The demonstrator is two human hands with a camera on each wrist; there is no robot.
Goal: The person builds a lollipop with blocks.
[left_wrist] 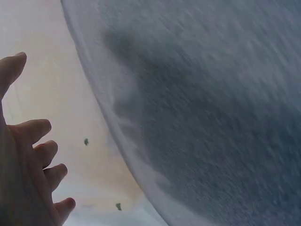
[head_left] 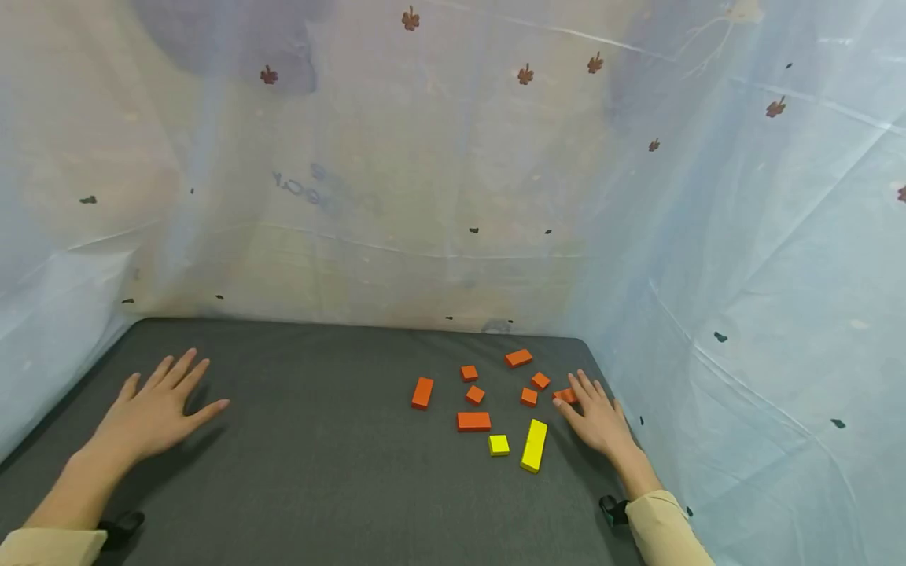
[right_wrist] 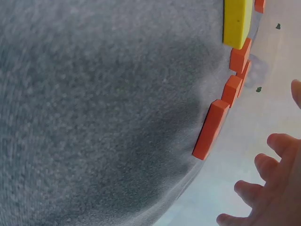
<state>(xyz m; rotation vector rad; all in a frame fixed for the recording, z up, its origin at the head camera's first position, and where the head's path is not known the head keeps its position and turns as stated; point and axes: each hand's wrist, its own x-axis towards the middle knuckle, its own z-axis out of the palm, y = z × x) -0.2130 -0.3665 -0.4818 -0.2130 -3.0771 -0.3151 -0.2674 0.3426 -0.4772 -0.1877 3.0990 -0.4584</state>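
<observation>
Right hand (head_left: 600, 420) and left hand (head_left: 152, 417) are both released, fingers spread, backs up to my head camera, each over a dark grey worktop (head_left: 318, 448) whose surface shows a fine, fabric-like grain. The right fingers partly block my view of an oblong orange block (right_wrist: 210, 130), though the right wrist camera gives me a gap between them. Left of that hand I count three more oblongs and four small orange blocks (head_left: 475, 395), scattered loosely, smooth-faced and crisp-edged. Nearer me lie a long yellow block (head_left: 534, 446), tilted at an angle, and a short yellow block (head_left: 499, 446) just beside it. The left hand is well apart from them all, above bare surface, its shadow underneath. Creased, translucent plastic sheeting (head_left: 382, 157) walls off the far and right sides, marked with brown leaf shapes (head_left: 525, 75) and dark specks (head_left: 720, 337). I also see pale sleeves (head_left: 665, 525) and a black band (head_left: 612, 511) by the right wrist.
</observation>
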